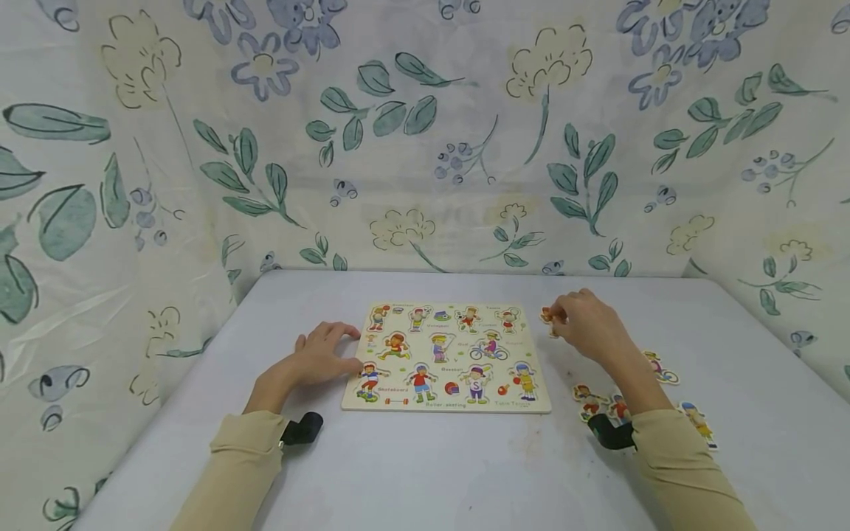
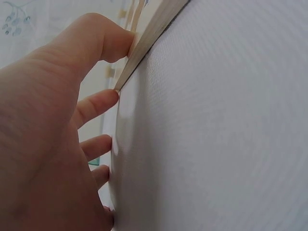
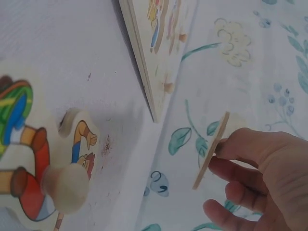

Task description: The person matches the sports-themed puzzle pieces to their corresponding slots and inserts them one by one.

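My left hand (image 1: 319, 355) rests at the left edge of a wooden sports-figure puzzle board (image 1: 544, 400). In the left wrist view its thumb (image 2: 118, 43) touches the board's edge, and the other fingers are spread along the tabletop. My right hand (image 1: 589, 324) pinches a small puzzle piece (image 1: 546, 315) beyond the board's right side. In the right wrist view the piece (image 3: 211, 150) shows edge-on, raised between thumb and fingers; the knob is hidden by the hand. Several coloured figures show across the board.
Loose puzzle pieces lie right of the board: a cyclist (image 1: 662, 367), a skateboarder (image 1: 587, 403) and others partly under the right forearm. One close piece has a round wooden knob (image 3: 67, 188). A flowered cloth (image 1: 465, 214) hangs behind the white table (image 1: 425, 472).
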A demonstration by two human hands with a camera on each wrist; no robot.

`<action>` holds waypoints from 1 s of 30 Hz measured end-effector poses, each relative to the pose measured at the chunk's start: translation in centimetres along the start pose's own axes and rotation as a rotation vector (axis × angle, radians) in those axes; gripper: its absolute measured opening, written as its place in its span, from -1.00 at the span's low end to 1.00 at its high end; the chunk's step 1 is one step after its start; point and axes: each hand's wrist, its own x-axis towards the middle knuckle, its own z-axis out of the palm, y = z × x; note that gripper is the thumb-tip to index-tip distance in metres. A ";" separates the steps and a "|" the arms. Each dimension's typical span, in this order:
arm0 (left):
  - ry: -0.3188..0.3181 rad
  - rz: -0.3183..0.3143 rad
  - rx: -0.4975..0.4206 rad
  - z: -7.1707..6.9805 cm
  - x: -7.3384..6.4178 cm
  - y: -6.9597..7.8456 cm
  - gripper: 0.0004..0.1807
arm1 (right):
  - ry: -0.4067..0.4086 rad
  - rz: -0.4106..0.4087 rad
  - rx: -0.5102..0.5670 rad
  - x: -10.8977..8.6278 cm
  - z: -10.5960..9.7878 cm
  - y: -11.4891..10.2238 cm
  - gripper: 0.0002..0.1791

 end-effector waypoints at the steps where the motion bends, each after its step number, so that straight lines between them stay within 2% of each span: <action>1: 0.001 0.003 -0.001 0.0 0.0 0.0 -0.38 | 0.002 -0.002 -0.003 0.0 0.1 0.0 -0.87; 20: -0.009 -0.007 0.004 -0.2 0.0 -0.1 -0.36 | 0.052 -0.063 -0.017 0.0 0.2 -0.7 -0.89; 30: -0.020 -0.004 -0.005 -0.2 0.1 0.1 -0.36 | 0.035 -0.075 -0.013 0.0 0.2 -1.4 -0.87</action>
